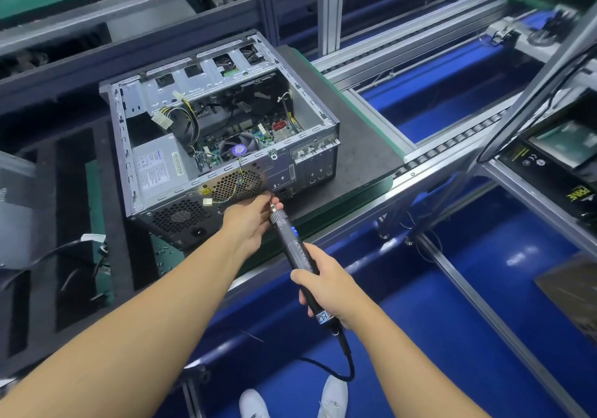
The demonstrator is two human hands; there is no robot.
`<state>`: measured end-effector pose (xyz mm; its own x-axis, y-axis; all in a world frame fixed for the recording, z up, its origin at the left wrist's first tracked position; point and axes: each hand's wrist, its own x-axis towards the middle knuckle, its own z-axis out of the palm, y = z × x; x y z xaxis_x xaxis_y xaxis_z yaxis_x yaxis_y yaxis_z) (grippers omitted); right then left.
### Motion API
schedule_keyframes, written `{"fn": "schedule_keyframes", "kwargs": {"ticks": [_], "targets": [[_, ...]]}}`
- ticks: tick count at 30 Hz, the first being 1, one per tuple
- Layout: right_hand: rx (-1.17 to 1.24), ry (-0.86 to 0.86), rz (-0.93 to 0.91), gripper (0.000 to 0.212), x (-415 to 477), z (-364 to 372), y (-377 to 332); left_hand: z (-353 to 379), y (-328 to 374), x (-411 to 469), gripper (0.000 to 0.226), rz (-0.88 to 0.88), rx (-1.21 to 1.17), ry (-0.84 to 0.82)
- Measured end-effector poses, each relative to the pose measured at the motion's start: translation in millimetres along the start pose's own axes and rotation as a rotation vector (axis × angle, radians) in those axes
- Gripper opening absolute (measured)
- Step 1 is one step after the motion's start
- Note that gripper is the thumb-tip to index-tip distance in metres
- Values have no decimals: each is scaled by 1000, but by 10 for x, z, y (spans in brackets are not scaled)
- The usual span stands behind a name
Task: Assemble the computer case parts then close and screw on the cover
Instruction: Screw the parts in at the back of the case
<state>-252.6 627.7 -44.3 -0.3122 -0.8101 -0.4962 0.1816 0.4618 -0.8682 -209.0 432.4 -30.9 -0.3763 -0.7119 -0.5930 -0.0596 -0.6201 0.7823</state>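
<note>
one computer case (284,172) lies on its side on a dark board (365,149) on the table, its open side facing up and its rear panel turned toward the person. inside show one grey power supply (158,165), one round cooler fan (237,150) and one green motherboard (277,133). the rear panel carries two round vent grilles, one low at the left corner (181,215) and one higher beside it (235,185). one small white connector (207,202) hangs on thin wires in front of the panel.

there are two hands and one electric screwdriver (292,243). the right hand (326,288) is wrapped fully round the black handle, near the end where one cable leaves it. the left hand (250,220) reaches to the rear panel just below the higher grille, thumb and fingers closed in a pinch round the metal tip of the tool. whether a screw sits between the fingertips is too small to tell.

left of the case, a few tiny bright specks, possibly screws (163,251), lie on a green mat. two white shoes (255,404) stand on the blue floor below.
</note>
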Motion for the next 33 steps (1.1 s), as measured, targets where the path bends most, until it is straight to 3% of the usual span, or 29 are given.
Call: {"fn": "schedule_keyframes", "kwargs": {"ticks": [5, 7, 8, 10, 13, 15, 17, 20, 21, 26, 33], "targets": [[63, -32, 14, 36, -24, 13, -43, -10, 39, -111, 7, -47, 12, -7], [74, -43, 20, 31, -27, -10, -58, -34, 92, -237, 15, 16, 211, 54], [78, -49, 26, 29, -25, -24, -67, -70, 121, -307, 22, 118, 424, 109], [83, -59, 35, 27, -22, -44, -78, -171, 200, -476, 28, 544, 860, 169], [102, -62, 32, 25, -31, -43, -83, -231, 534, -702, 19, 1176, 1152, 4], [138, -56, 26, 26, -33, -28, -80, -208, 872, -605, 15, 1295, 1260, 17], [178, -51, 24, 28, -38, -7, -82, -193, 1191, -426, 36, 1130, 1502, 18], [216, -56, 13, 27, -49, 2, -93, -176, 1400, -186, 81, 590, 1841, -257], [219, -56, 6, 27, -57, -1, -95, -170, 1388, -132, 89, 506, 1878, -316], [192, -53, -27, 23, -73, -19, -109, -148, 1295, -50, 60, 561, 1861, -250], [11, -42, -24, 39, -59, -57, -152, -148, 1310, -68, 67, 524, 1817, -235]]}}
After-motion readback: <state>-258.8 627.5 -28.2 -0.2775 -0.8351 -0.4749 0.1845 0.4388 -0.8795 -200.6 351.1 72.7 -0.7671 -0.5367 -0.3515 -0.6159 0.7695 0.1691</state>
